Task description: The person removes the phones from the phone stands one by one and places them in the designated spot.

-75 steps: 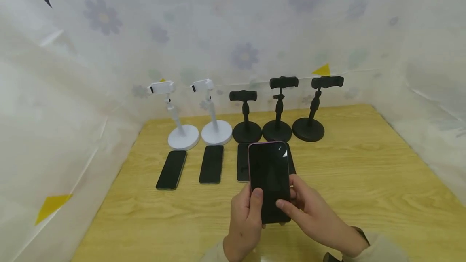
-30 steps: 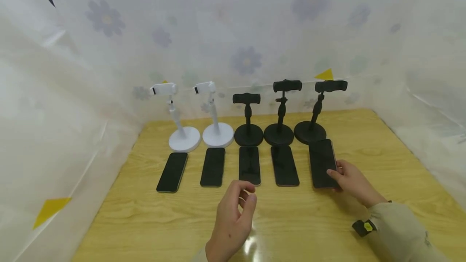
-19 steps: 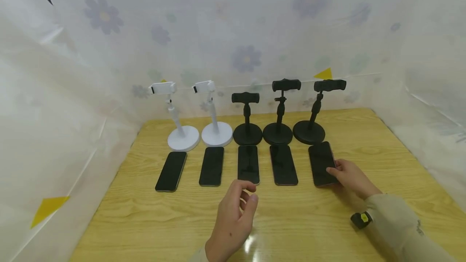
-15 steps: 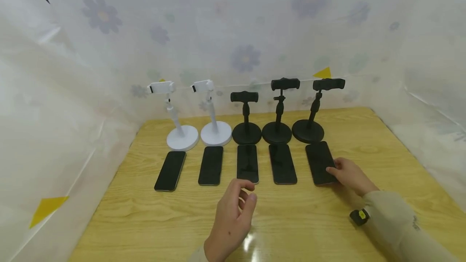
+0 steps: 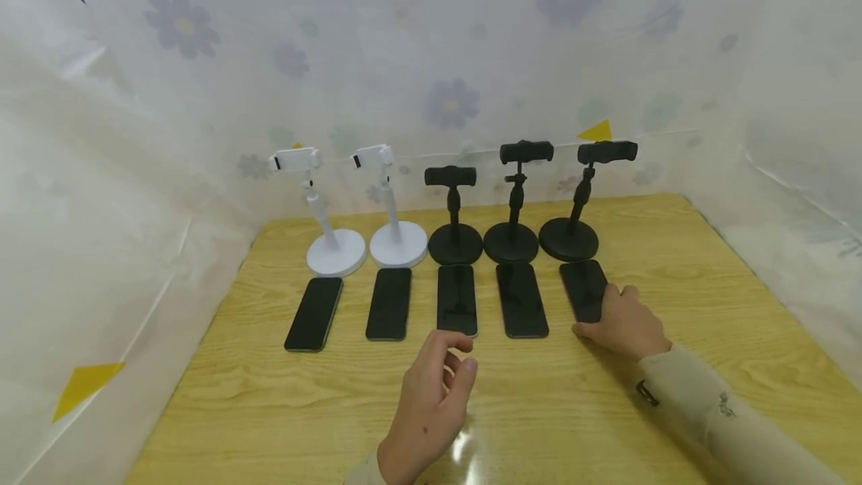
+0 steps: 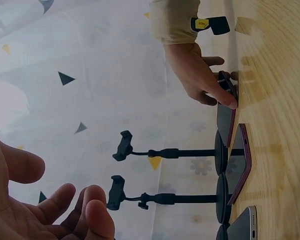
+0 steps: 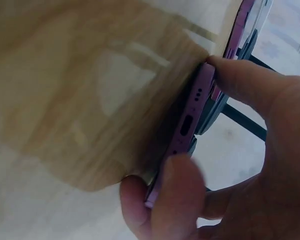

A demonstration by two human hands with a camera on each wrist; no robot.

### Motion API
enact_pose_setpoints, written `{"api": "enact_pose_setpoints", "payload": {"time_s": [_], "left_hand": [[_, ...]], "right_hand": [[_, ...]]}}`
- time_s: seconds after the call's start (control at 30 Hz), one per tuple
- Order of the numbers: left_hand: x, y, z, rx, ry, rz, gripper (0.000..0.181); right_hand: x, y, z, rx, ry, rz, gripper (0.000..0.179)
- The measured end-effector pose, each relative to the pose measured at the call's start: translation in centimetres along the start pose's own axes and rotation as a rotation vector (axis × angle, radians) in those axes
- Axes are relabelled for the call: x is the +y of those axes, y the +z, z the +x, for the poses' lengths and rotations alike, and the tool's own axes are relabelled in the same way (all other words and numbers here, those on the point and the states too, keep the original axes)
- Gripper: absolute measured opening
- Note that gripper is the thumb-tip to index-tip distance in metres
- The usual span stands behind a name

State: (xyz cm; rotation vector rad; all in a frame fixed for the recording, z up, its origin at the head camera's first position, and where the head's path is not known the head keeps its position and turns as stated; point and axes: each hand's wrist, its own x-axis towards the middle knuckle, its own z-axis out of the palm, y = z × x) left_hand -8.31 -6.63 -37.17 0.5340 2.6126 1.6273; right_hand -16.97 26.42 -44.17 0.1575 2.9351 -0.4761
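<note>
In the head view my right hand [image 5: 626, 322] grips the rightmost smartphone [image 5: 583, 287] across its near end, thumb on the left edge and fingers on the right. The right wrist view shows that phone's purple bottom edge [image 7: 194, 107] with its charging port, between the thumb and fingertips, tilted slightly over the table. My left hand [image 5: 431, 403] holds nothing; its fingers are loosely curled close in front of the middle phone [image 5: 457, 298]. The other phones lie screen up in a row: one [image 5: 522, 299] right of the middle, two [image 5: 389, 304] to the left.
Behind the phones stands a row of round-based phone holders: two white ones [image 5: 399, 244] at the left and three black ones [image 5: 512, 242] at the right. A patterned sheet [image 5: 377, 58] hangs behind and beside the wooden table [image 5: 303, 410].
The phone held in both hands went to the right end of the row in my right hand, and the left hand let go. Lately the right hand has shifted over its near end.
</note>
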Motion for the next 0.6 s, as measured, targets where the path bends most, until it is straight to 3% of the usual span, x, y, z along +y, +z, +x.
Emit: {"api": "enact_pose_setpoints", "payload": {"time_s": [0.2,0.47,0.6], "left_hand": [[0.05,-0.06,-0.19,-0.008,-0.006,-0.005,0.016],[0.08,-0.15,0.07,-0.026,-0.018,-0.005,0.017],[0.09,-0.37,0.47,-0.028,0.014,0.016,0.018]], "right_hand": [[-0.33,0.05,-0.11,0.039,0.005,-0.047,0.091],[-0.08,-0.34,0.09,0.012,0.005,-0.045,0.092],[0.14,-0.85,-0.10,0.011,-0.007,-0.044,0.094]]}}
